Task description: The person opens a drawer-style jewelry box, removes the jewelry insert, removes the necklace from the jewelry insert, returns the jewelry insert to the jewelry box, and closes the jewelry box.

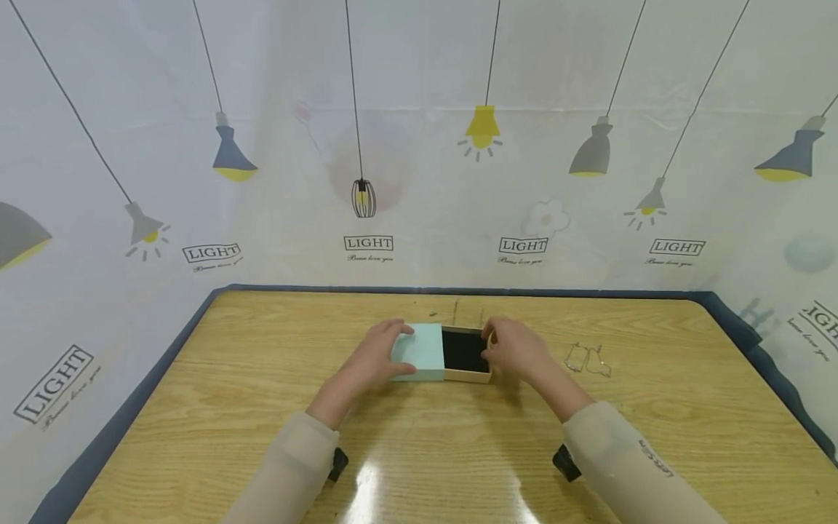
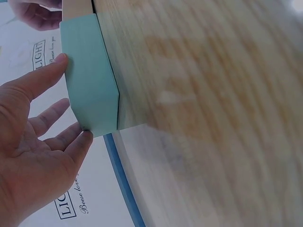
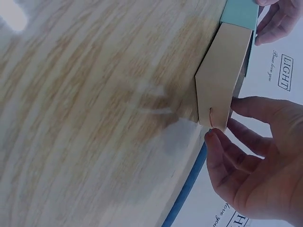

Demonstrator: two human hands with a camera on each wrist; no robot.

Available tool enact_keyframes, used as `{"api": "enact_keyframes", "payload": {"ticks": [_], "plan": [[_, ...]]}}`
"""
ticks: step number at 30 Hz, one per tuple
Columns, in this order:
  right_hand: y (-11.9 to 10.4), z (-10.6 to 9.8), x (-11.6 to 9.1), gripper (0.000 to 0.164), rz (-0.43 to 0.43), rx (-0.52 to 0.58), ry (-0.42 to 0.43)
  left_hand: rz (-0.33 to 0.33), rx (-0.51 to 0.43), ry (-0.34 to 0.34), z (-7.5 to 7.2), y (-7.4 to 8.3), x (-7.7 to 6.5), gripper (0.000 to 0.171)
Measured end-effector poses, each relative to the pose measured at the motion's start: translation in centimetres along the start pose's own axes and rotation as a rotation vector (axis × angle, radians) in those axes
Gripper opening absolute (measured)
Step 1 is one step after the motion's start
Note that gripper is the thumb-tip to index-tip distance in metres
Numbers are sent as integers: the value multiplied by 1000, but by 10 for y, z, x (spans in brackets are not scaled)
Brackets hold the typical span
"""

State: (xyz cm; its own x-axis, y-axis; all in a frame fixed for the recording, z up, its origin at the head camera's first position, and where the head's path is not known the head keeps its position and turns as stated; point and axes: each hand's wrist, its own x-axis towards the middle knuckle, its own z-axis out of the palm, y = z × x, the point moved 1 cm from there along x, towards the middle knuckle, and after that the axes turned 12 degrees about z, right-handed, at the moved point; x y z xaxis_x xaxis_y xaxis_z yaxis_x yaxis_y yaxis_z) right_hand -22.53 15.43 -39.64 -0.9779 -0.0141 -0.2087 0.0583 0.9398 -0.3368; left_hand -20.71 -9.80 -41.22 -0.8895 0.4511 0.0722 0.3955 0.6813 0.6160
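A small drawer box lies on the table, its mint-green sleeve [image 1: 422, 356] drawn partway off a tan drawer [image 1: 468, 376] with a black lining [image 1: 463, 351]. My left hand [image 1: 377, 354] grips the sleeve from its left end, thumb on the near side and fingers at the far side. At the opposite end, my right hand [image 1: 517, 351] holds the drawer's end wall. In the right wrist view, the thumb is on the drawer's rim, and fingertips reach the end wall by a thin cord loop [image 3: 211, 118].
Two thin metallic jewellery-like pieces [image 1: 587, 359] lie to the right of the right hand. Slim pieces [image 1: 456, 313] lie behind the box, near the table's back edge. A printed white curtain [image 1: 425, 182] hangs around the wooden table [image 1: 419, 451].
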Motion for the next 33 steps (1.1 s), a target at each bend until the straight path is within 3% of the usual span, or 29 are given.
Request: {"api": "enact_keyframes", "payload": {"ticks": [9, 16, 33], "plan": [[2, -4, -1, 42, 40, 75, -15, -6, 1, -2, 1, -1, 0, 59], [3, -3, -1, 34, 33, 58, -27, -11, 3, -6, 0, -2, 1, 60], [5, -1, 1, 35, 71, 182, -86, -17, 10, -10, 1, -1, 3, 61]]}}
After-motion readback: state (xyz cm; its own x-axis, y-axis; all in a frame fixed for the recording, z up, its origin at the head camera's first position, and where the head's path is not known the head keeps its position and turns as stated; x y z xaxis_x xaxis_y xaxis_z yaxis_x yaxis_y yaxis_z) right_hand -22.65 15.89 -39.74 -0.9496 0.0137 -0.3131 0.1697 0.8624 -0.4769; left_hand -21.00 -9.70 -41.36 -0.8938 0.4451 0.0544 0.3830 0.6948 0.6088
